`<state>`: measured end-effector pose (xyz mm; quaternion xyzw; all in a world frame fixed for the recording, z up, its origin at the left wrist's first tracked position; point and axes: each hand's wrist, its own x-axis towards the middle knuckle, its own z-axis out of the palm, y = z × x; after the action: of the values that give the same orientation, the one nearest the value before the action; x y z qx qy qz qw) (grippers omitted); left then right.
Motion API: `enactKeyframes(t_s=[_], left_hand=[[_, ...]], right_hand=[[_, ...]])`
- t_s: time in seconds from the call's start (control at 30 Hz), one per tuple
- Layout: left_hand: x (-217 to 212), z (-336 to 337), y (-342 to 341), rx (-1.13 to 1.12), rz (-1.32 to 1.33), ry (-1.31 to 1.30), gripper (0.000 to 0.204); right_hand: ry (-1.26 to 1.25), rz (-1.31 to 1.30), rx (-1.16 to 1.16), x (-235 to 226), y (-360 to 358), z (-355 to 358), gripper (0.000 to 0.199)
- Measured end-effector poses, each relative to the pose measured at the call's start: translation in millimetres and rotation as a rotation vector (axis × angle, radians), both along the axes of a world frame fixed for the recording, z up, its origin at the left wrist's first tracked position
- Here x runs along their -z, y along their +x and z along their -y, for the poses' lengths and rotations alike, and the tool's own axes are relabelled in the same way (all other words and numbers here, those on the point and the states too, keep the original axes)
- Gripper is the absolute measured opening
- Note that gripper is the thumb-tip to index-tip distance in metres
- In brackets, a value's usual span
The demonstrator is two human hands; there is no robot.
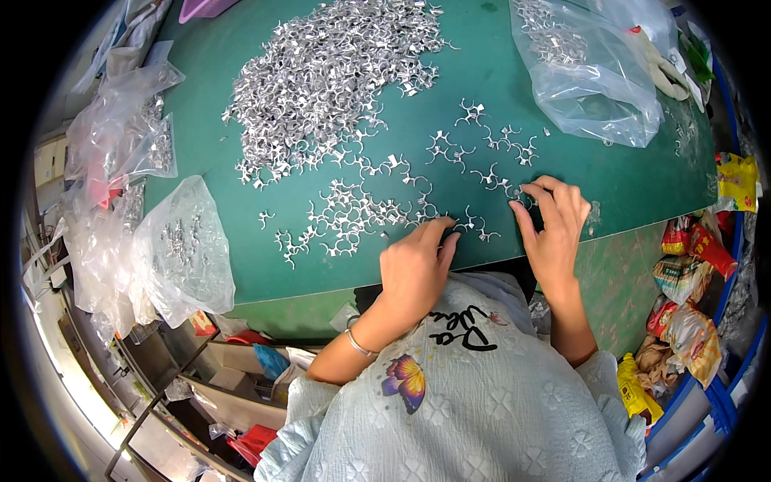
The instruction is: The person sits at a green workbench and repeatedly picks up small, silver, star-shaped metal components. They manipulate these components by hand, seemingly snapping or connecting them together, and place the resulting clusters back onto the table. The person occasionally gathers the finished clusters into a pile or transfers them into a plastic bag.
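Small silvery metal clips with curved, claw-like arms lie over the green tabletop. My right hand is at the right of the loose clips, its thumb and forefinger closed on a metal clip. Nearer the table's front edge, my left hand is curled, thumb and forefinger close together beside a clip; whatever they may pinch is too small to make out. A loose cluster of clips spreads to the left of that hand. Several more clips lie scattered beyond the right hand.
A large heap of clips covers the far middle. Clear plastic bags holding metal pieces lie at far right and left. A glove rests at the far right edge. Colourful packages stand right of the table; a pink container is far left.
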<state>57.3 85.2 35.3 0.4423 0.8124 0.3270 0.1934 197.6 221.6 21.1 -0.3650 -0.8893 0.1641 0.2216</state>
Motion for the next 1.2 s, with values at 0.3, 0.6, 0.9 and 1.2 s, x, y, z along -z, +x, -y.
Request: enactKeyframes(t_s=[0.3,0.6,0.9,1.2], left_hand=[[-4.8,2.8,-2.5,-0.028,0.074,0.042,0.019],[-3.2,6.7,-1.6,-0.027,0.127,0.052,0.019],[-4.7,7.8,-0.6,-0.03,0.141,0.039,0.018],[-4.3,9.5,-0.5,-0.029,0.132,0.032,0.02]], right_hand=[[-0.068,-0.215,0.033,-2.0,2.8,-7.4,0.013],[-1.229,-0.871,0.148,-11.7,9.5,0.8,0.016],[-1.527,-0.894,0.183,-13.7,8.6,4.6,0.02],[-0.519,-0.411,0.067,-5.2,-2.9,17.5,0.013]])
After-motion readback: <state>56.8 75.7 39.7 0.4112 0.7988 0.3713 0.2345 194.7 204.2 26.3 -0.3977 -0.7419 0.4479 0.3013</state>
